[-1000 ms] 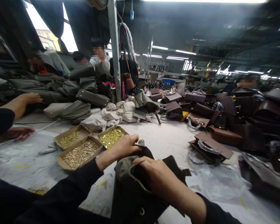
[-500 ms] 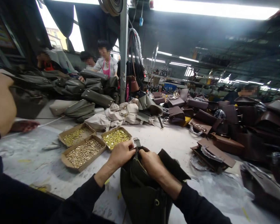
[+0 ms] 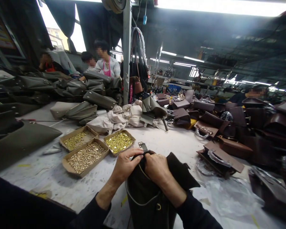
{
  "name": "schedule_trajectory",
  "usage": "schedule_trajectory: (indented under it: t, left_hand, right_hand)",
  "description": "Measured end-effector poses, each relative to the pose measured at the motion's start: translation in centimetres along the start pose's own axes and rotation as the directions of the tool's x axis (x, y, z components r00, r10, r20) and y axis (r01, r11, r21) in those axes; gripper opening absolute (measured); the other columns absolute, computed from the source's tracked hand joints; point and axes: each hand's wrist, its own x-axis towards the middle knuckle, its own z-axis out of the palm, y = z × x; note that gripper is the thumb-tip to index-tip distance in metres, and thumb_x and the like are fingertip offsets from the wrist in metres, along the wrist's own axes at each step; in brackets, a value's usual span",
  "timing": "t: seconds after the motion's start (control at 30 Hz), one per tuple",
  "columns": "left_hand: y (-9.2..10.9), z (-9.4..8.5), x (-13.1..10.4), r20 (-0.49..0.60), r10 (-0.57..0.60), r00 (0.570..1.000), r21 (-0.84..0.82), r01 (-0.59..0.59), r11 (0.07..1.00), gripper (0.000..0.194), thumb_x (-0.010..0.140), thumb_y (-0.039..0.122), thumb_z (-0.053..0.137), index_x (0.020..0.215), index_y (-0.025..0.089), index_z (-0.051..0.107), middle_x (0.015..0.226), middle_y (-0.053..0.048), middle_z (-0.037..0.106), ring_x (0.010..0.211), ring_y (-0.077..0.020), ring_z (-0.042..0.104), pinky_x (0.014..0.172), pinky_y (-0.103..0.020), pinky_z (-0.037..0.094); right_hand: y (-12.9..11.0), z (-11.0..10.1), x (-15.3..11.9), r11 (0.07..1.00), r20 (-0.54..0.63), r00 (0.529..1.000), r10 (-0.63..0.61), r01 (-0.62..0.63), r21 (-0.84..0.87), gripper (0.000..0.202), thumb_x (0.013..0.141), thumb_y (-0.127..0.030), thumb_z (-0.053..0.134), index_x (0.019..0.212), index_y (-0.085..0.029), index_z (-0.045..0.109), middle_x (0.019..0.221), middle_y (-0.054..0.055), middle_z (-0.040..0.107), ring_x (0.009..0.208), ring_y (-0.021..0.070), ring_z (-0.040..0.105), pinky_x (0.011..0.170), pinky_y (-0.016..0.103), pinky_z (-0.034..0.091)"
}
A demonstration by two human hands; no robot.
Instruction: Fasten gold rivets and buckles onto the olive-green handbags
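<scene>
A dark olive handbag (image 3: 143, 208) stands upright in front of me with its mouth gaping and its flap folded off to the right. My left hand (image 3: 126, 163) pinches the far left part of the bag's rim between thumb and fingers. Close beside it, my right hand (image 3: 158, 169) is curled over the same rim, its fingertips inside the bag and out of sight. Just beyond my fingers, a short strap with a metal buckle (image 3: 143, 146) sticks up. A small gold ring fitting (image 3: 159, 206) shows on the near side.
Left of the bag are cardboard trays of small metal parts: gold-brown pieces (image 3: 85, 158), yellow pieces (image 3: 119, 142), and a part-filled tray (image 3: 76, 140). Olive bags (image 3: 100, 99) pile up behind, brown bags (image 3: 233, 146) to the right. Co-workers (image 3: 107, 65) sit beyond a metal post (image 3: 127, 54).
The bag's mouth has opened wider and my left fingers have spread along the rim. At the left, another person's arm has gone from view and a large olive bag lies there.
</scene>
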Motion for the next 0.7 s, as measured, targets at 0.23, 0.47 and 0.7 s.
schedule_trajectory:
  t: [0.23, 0.47, 0.7]
  left_hand:
    - [0.3, -0.6, 0.2, 0.081, -0.018, 0.997, 0.088, 0.01, 0.996, 0.02, 0.089, 0.029, 0.064, 0.097, 0.023, 0.081, 0.112, -0.005, 0.079, 0.109, -0.024, 0.071, 0.106, -0.04, 0.053]
    - [1.1, -1.8, -0.2, 0.174, -0.089, 0.981, 0.269, 0.039, 0.962, 0.019, 0.091, 0.024, 0.06, 0.094, 0.024, 0.079, 0.103, -0.005, 0.079, 0.1, -0.0239, 0.07, 0.099, -0.036, 0.052]
    - [-0.1, 0.4, 1.0, 0.075, -0.074, 0.994, -0.088, 0.08, 0.993, 0.014, 0.084, 0.026, 0.065, 0.074, 0.017, 0.07, 0.081, -0.003, 0.069, 0.083, -0.0198, 0.063, 0.082, -0.03, 0.049]
  right_hand:
    - [1.5, 0.0, 0.5, 0.988, 0.03, 0.997, -0.067, 0.062, 0.139, 0.028, 0.103, -0.035, 0.048, 0.104, -0.02, 0.072, 0.106, 0.01, 0.078, 0.097, 0.0247, 0.074, 0.076, 0.028, 0.048]
    - [6.3, -2.7, -4.3, 0.926, 0.117, 0.963, -0.244, 0.195, 0.324, 0.025, 0.1, -0.046, 0.056, 0.104, -0.027, 0.071, 0.085, 0.003, 0.077, 0.078, 0.0212, 0.071, 0.064, 0.027, 0.037]
    - [6.1, 2.7, -5.9, 0.905, 0.188, 0.953, -0.239, 0.148, 0.398, 0.024, 0.088, -0.025, 0.069, 0.071, -0.022, 0.052, 0.066, -0.003, 0.065, 0.06, 0.0143, 0.058, 0.054, 0.025, 0.027]
